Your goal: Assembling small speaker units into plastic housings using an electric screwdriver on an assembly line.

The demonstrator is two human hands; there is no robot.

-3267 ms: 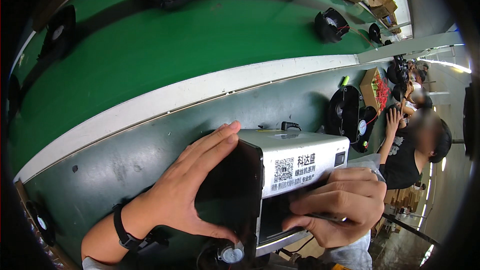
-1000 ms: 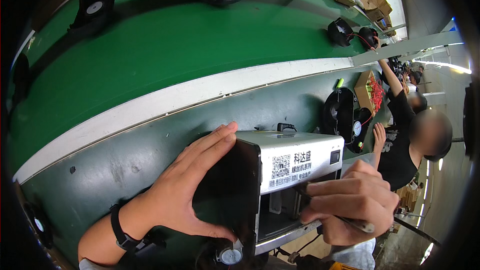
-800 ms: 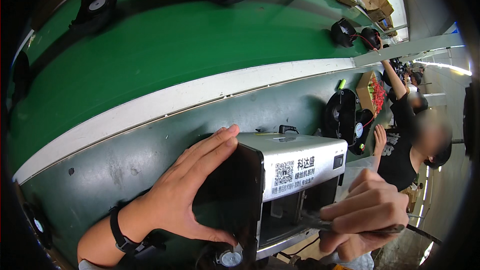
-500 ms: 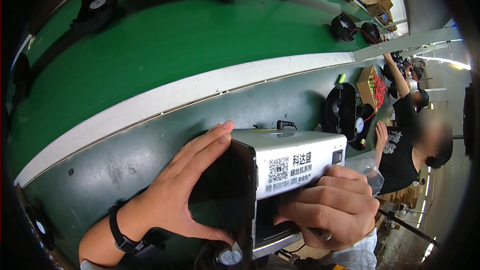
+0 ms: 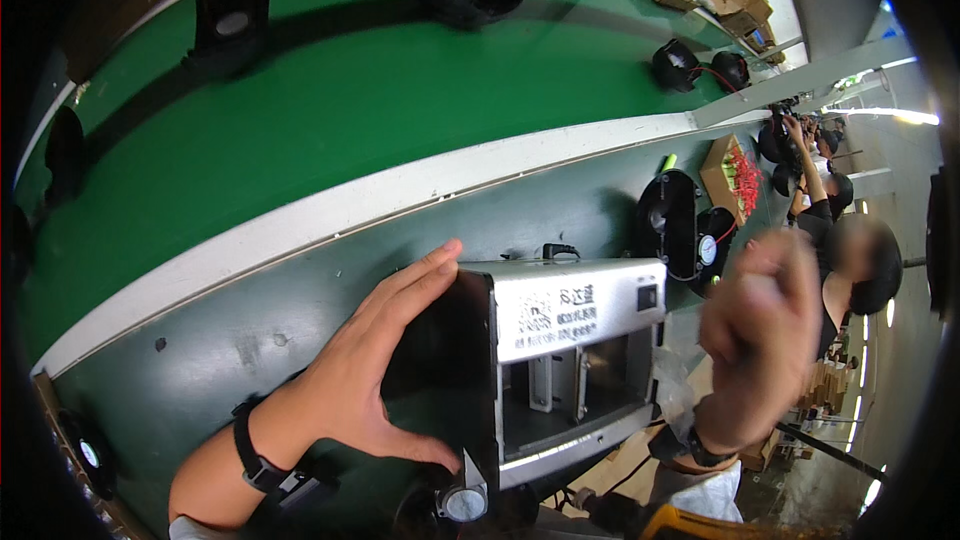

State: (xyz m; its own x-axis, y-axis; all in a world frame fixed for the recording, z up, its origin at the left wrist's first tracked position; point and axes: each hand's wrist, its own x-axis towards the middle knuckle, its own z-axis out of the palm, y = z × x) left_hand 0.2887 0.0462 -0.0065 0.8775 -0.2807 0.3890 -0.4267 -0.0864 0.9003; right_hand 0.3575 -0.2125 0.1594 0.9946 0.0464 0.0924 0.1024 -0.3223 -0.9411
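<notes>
A silver, box-shaped screw feeder (image 5: 625, 315) with a black side and a small switch stands before me. Through its rectangular opening, upright metal plates show inside. My left hand (image 5: 375, 360) spans its black side, fingers at the upper edge and thumb at the lower one, gripping it. To the right of the feeder, apart from it, is my right hand (image 5: 765, 330), raised with fingers curled and smeared by motion; whether it holds anything is unclear. Below the left thumb lies a round silver speaker magnet (image 5: 463, 503) in a dark housing, partly hidden.
Beyond a white rail (image 5: 400, 210) runs a green belt (image 5: 330, 120) carrying several black speaker housings. Right of the feeder lie a black speaker shell (image 5: 668, 220) and a carton of red parts (image 5: 722, 180). A yellow-and-black object (image 5: 690, 525) is at the lower edge. Co-workers sit at right.
My right hand has left the feeder's opening and moved up and right, uncovering the inner plates. My left hand keeps its hold. The view has shifted slightly.
</notes>
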